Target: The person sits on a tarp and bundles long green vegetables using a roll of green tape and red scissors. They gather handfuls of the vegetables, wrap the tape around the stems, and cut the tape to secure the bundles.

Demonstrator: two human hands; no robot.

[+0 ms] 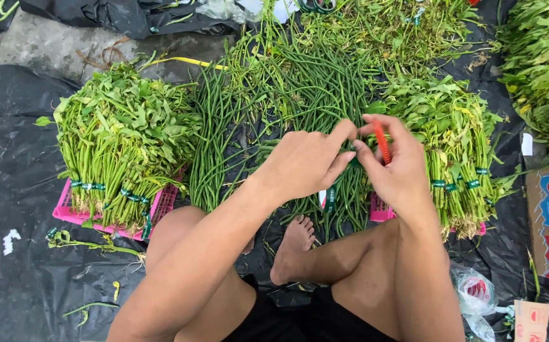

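While the left hand [306, 161] is pinching a green band on the heap of long green beans [312, 95], the right hand [395, 168] is gripping a small orange stick-like tool [382, 142] just above it. Two pink plastic crates are carrying tied leafy bundles: the left crate [160, 209] and the right crate [381, 209].

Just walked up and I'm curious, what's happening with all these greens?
A person sits on black plastic sheeting, working over a pile of long beans. The left hand pinches a bunch of beans; the right hand holds a small orange tool against it. Banded bundles of leafy greens lie on a pink crate at either side.
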